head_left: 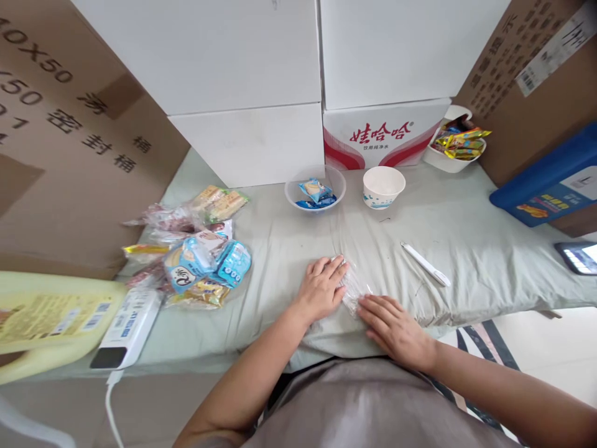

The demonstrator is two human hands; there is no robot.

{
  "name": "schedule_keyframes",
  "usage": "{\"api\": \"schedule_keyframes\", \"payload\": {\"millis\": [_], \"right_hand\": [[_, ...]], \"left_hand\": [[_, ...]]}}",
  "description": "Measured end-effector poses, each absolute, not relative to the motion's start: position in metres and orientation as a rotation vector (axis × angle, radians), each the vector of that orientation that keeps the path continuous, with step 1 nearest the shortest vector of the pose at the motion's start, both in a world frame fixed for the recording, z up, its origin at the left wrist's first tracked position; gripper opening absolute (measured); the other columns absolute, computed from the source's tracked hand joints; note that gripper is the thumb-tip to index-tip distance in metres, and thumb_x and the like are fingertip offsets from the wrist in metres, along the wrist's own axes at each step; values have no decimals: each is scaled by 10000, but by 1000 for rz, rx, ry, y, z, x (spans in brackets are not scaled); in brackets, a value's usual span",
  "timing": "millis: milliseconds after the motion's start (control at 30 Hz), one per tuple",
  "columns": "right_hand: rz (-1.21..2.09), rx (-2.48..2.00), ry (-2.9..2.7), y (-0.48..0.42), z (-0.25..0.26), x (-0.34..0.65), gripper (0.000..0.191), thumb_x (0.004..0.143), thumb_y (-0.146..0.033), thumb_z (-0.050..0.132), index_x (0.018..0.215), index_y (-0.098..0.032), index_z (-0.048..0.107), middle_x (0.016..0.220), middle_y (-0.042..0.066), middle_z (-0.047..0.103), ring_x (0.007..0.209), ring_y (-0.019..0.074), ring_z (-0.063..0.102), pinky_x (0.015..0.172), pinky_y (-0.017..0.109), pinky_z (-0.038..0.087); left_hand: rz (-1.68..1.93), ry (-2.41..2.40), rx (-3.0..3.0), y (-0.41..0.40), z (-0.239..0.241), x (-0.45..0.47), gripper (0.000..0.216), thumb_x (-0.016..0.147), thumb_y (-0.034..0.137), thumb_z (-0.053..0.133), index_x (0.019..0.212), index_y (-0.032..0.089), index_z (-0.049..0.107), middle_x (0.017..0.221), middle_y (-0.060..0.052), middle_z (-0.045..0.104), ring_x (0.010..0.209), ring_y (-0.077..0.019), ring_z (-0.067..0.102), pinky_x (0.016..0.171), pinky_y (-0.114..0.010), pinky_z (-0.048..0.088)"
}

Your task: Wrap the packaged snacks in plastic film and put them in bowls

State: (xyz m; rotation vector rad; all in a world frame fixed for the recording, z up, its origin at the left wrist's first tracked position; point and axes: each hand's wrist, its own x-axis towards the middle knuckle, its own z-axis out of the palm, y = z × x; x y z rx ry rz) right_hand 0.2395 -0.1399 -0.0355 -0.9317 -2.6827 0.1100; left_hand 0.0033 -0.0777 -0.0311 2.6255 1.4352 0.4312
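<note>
My left hand (321, 287) lies flat with fingers stretched out on the pale green cloth (261, 249), its fingertips touching a small clear plastic bag (353, 287). My right hand (394, 325) rests flat beside it, fingers extended toward the same bag from the lower right. The bag lies crumpled on the cloth between the two hands. Neither hand grips anything.
A clear bowl (316, 190) with blue snack packets and a white paper bowl (383, 185) stand behind. A white pen (425, 264) lies right. A snack pile (200, 255) sits left, a power strip (128, 326) and yellow jug (51, 317) further left. Cardboard and white boxes wall the back.
</note>
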Motion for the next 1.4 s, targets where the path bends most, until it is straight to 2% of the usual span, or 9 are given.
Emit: {"api": "schedule_keyframes", "payload": {"millis": [100, 233, 300, 467, 633, 767, 967, 1167, 1400], "right_hand": [[99, -1006, -2549, -129, -30, 235, 279, 942, -255, 517, 1194, -186, 613, 1286, 135, 599, 1211, 273, 517, 943, 445, 463], [119, -795, -2560, -120, -28, 226, 148, 930, -187, 525, 1015, -195, 645, 1195, 95, 641, 1226, 256, 500, 1023, 465, 394], [187, -683, -2601, -114, -25, 224, 150, 941, -161, 498, 1010, -183, 630, 1080, 79, 672, 1105, 209, 567, 1004, 433, 407], [344, -665, -2621, -85, -11, 215, 206, 996, -234, 417, 982, -161, 609, 814, 50, 653, 761, 149, 590, 698, 284, 453], [280, -1025, -2555, -45, -16, 196, 302, 1020, -311, 360, 994, -161, 621, 839, 50, 654, 670, 131, 580, 585, 252, 349], [153, -1304, -2619, -32, -29, 180, 317, 1004, -318, 383, 909, -152, 635, 819, 61, 644, 622, 139, 546, 549, 276, 256], [32, -1397, -2622, -33, -36, 177, 296, 988, -288, 386, 897, -163, 639, 817, 71, 622, 669, 170, 527, 582, 297, 266], [-119, -1588, -2359, -18, -26, 202, 187, 935, -222, 478, 952, -142, 646, 978, 139, 627, 938, 266, 522, 786, 361, 365], [258, -857, -2721, -46, -23, 198, 207, 946, -212, 498, 1103, -186, 630, 1162, 107, 615, 1091, 230, 506, 907, 383, 425]], "left_hand": [[453, 1324, 2618, -78, -28, 2, 492, 885, 345, 562, 1356, 213, 516, 1437, -76, 504, 1204, -312, 453, 1001, -478, 364], [518, 1238, 2570, -78, -27, 0, 478, 846, 353, 609, 1301, 221, 546, 1419, -108, 505, 1217, -306, 476, 1013, -488, 349], [565, 1231, 2535, -78, -28, -2, 507, 833, 349, 622, 1311, 214, 523, 1423, -135, 489, 1219, -305, 498, 1024, -493, 335], [714, 1169, 2485, -75, -37, -6, 607, 885, 345, 543, 1432, 188, 333, 1443, -184, 450, 1281, -303, 482, 1031, -474, 324], [848, 1190, 2446, -74, -42, -8, 749, 820, 107, 480, 1489, 168, 149, 1443, -201, 431, 1348, -283, 422, 1043, -470, 345], [905, 1223, 2408, -74, -43, -8, 694, 819, 62, 437, 1463, 167, 199, 1438, -190, 419, 1366, -271, 392, 1062, -472, 366], [751, 1379, 2387, -73, -39, -3, 152, 897, 293, 566, 1003, 190, 601, 1309, -128, 515, 1206, -295, 494, 1007, -487, 429], [692, 1501, 2364, -71, -38, 3, 347, 781, 299, 721, 1082, 182, 592, 1270, -120, 544, 1218, -313, 459, 1021, -506, 419], [760, 1470, 2325, -72, -40, 0, 455, 759, 277, 701, 1180, 180, 557, 1275, -135, 549, 1234, -328, 462, 1034, -535, 413]]}}
